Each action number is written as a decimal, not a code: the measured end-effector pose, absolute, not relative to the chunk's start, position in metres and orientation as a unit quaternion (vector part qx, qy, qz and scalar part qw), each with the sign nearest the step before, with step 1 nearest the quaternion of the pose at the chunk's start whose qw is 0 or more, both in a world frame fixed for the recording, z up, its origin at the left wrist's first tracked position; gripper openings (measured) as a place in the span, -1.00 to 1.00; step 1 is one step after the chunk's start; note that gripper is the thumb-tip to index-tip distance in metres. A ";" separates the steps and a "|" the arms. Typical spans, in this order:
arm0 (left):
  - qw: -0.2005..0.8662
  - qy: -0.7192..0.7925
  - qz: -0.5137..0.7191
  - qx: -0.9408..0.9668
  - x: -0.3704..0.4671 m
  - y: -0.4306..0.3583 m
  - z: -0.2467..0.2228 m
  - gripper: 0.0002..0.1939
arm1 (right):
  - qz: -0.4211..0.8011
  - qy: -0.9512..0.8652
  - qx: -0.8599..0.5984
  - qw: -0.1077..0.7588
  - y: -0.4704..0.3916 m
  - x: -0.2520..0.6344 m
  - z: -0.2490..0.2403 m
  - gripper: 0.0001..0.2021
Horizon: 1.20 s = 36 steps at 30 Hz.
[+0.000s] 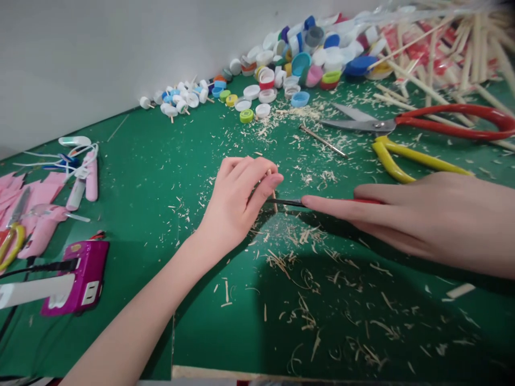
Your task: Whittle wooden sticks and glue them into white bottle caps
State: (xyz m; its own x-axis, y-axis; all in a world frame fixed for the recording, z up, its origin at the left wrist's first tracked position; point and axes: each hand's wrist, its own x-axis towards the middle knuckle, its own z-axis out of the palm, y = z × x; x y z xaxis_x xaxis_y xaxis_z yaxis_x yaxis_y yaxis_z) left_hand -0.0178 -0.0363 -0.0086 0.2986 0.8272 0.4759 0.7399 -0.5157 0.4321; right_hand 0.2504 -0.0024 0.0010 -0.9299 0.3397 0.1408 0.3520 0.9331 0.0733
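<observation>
My left hand (249,190) is closed in a pinch around a short thin wooden stick (275,201), whose lower end shows below the thumb. My right hand (418,220) comes in from the right, fingers wrapped round a knife (292,203) with a slim dark blade; a bit of red shows along its handle. The index finger lies stretched along the back of the blade. The blade's tip meets the stick just under my left thumb, partly hidden there. Curly wood shavings (309,316) lie scattered on the green tabletop (140,214) around both hands.
Large red-handled scissors (380,125), a tool with yellow handles (392,161) and a metal rod (324,141) lie beyond my right hand. Bottle caps (300,64) and wooden sticks (478,48) are piled behind. A magenta power strip (82,273) and pink glue gun (44,233) sit left.
</observation>
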 end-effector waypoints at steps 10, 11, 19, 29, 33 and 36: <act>0.084 0.488 0.346 0.797 -0.019 -0.034 -0.010 -0.72 | -0.012 -0.982 -0.187 0.024 -0.005 0.242 0.009 -0.45; 0.088 0.486 0.348 0.797 -0.018 -0.034 -0.010 -0.72 | -0.015 -0.982 -0.187 0.020 -0.005 0.242 0.010 -0.43; 0.095 0.479 0.351 0.799 -0.019 -0.036 -0.011 -0.71 | -0.007 -0.980 -0.197 -0.031 -0.010 0.241 0.010 -0.30; 0.106 0.466 0.352 0.805 -0.018 -0.039 -0.013 -0.76 | -0.029 -0.982 -0.186 -0.003 -0.005 0.247 0.011 -0.32; 0.110 0.481 0.355 0.794 -0.018 -0.041 -0.012 -0.78 | -0.057 -0.981 -0.185 0.028 -0.006 0.250 0.010 -0.29; 0.101 0.489 0.353 0.791 -0.019 -0.041 -0.010 -0.78 | -0.038 -0.982 -0.183 0.029 -0.007 0.249 0.011 -0.32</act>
